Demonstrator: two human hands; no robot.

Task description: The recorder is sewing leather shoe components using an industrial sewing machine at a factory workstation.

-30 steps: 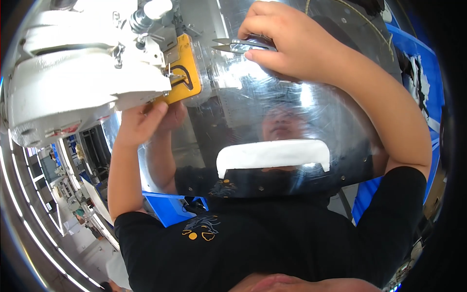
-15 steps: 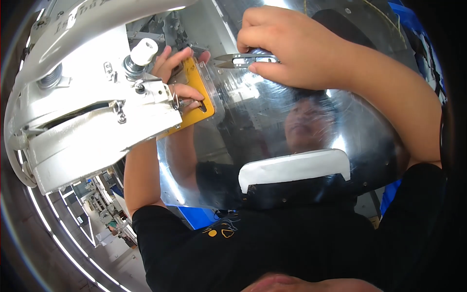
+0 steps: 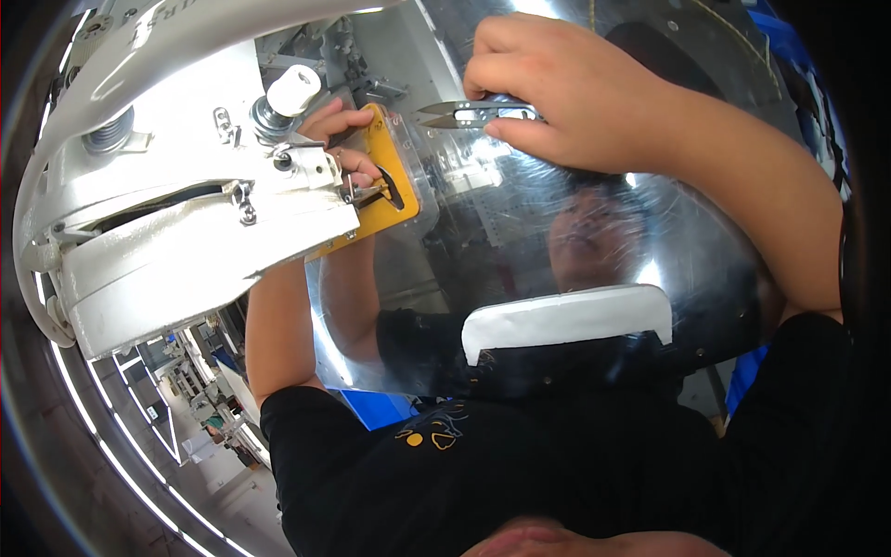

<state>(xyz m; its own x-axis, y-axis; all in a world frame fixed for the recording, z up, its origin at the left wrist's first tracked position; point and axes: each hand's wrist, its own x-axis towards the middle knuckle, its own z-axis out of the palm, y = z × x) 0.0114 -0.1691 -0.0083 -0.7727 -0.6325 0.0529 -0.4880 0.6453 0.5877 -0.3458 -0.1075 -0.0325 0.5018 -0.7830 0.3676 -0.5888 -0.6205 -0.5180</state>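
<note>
My left hand (image 3: 345, 139) reaches behind the white sewing machine head (image 3: 167, 269), its curled fingers on a yellow template plate (image 3: 390, 209) with a clear surround and a dark curved slot; the machine hides much of the hand. The plate lies beside the needle and presser parts. My right hand (image 3: 585, 102) grips small metal thread snips (image 3: 464, 113) above the polished metal table (image 3: 705, 278), blades pointing left toward the plate. A white U-shaped piece (image 3: 566, 311) lies on the table near its front edge.
Blue bins (image 3: 371, 410) show below the table's front and at the right, one holding dark and white material (image 3: 821, 130). A cord (image 3: 733, 37) lies at the table's back right. Other machines (image 3: 200, 395) stand in the workshop at lower left.
My left hand has moved from the plate's near edge up among its slot and far edge, behind the machine head. The view has shifted. My right hand still grips the snips.
</note>
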